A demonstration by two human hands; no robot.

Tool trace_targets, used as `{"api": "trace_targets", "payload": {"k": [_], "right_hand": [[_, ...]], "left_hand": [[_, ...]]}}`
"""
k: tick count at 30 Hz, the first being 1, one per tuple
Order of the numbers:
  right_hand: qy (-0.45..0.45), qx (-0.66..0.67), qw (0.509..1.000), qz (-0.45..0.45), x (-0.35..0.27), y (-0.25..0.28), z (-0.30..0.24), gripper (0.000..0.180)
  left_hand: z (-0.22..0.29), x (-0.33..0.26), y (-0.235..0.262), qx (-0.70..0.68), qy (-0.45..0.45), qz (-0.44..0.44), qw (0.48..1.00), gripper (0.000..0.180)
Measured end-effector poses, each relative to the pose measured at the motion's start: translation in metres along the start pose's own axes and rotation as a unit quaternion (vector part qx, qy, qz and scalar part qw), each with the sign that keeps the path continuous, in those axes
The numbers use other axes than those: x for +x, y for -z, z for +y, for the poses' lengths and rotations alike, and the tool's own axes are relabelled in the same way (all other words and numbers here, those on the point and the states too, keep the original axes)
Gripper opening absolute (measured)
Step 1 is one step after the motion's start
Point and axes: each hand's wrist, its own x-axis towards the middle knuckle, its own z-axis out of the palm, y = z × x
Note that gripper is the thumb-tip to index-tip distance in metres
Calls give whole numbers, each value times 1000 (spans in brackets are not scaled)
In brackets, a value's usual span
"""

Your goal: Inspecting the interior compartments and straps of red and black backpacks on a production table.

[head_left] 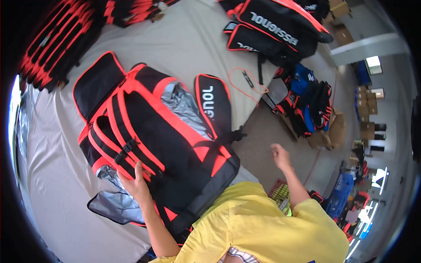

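Note:
A large black backpack [175,175] with bright red-orange trim lies on the grey cloth-covered table, its straps facing up. Two padded shoulder straps [120,118] run across it, with black buckles. My left hand [137,186] grips the backpack at the lower strap's edge, thumb on top and the other fingers partly hidden. Close by, a silver-lined side flap [116,206] hangs folded out. On the far side, a black pocket flap [213,103] stands away from a silver-lined opening [182,105]. My right hand [281,157] is off the table's right edge, fingers curled; whatever they may hold is hidden.
A pile of red-trimmed black straps [57,41] sits at the far left. More black bags [276,30] lie at the far right of the table [175,35], near a thin orange cord [231,79]. A cardboard box [335,131] with bags and blue pieces stands on the floor beyond.

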Motion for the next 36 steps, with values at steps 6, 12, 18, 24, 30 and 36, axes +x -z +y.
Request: {"api": "trace_targets", "payload": {"k": [6, 12, 18, 24, 30, 36], "right_hand": [[131, -38, 971, -194, 0, -45, -56, 42], [166, 63, 945, -276, 18, -65, 66, 42], [220, -176, 908, -311, 10, -60, 138, 30], [346, -126, 872, -322, 11, -67, 53, 29], [545, -78, 790, -270, -18, -68, -61, 33], [429, 139, 789, -418, -78, -64, -74, 37]], "left_hand": [[-39, 56, -33, 119, 2, -118, 986, 26], [30, -18, 28, 39, -42, 68, 996, 67], [-5, -217, 113, 95, 19, 347, 933, 23], [-24, -261, 25, 449, -154, 270, 838, 37], [-22, -211, 10, 664, 41, 60, 744, 38], [-34, -229, 33, -392, 165, 86, 901, 34]]}}
